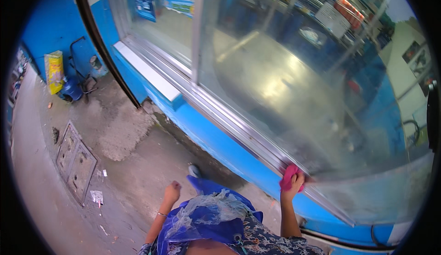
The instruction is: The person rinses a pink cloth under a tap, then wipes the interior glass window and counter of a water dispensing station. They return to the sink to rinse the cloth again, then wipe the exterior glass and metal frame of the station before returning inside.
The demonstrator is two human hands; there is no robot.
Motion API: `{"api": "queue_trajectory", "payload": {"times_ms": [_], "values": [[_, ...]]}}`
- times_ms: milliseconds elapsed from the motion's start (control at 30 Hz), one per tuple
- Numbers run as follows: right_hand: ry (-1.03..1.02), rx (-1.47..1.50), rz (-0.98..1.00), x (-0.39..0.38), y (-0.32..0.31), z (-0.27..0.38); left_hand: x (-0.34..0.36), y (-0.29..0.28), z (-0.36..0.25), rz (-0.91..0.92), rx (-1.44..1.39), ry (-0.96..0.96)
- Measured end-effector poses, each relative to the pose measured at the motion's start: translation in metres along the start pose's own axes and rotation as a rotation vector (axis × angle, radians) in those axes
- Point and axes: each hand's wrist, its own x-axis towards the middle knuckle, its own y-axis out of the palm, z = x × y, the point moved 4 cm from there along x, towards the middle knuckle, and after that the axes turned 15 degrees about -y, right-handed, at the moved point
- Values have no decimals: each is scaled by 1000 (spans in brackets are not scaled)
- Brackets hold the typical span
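Observation:
My right hand (pixel 295 187) is closed round a bunched pink cloth (pixel 288 178). It presses the cloth against the lower metal frame (pixel 250 140) of a large sliding glass window, at the edge of the glass pane (pixel 280 85). My left hand (pixel 172 191) hangs low in front of me, away from the window, its fingers curled in with nothing visible in them. A thin bracelet circles that wrist. Bunched clear plastic (pixel 206 213) and a blue apron (pixel 229 229) cover my front.
A bright blue wall (pixel 202 131) runs below the window, with a white ledge (pixel 147 69) to the left. On the concrete ground lie a metal-framed hatch cover (pixel 76 163) and paper scraps (pixel 97 196). A yellow sack (pixel 55 71) and a blue water jug (pixel 71 89) stand far left.

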Motion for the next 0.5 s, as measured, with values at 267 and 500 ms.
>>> {"api": "queue_trajectory", "payload": {"times_ms": [267, 500], "values": [[-243, -161, 188, 33, 106, 110, 83, -108, -36, -145, -83, 50], [-422, 57, 169, 112, 209, 269, 123, -178, 12, -231, -223, -221]]}}
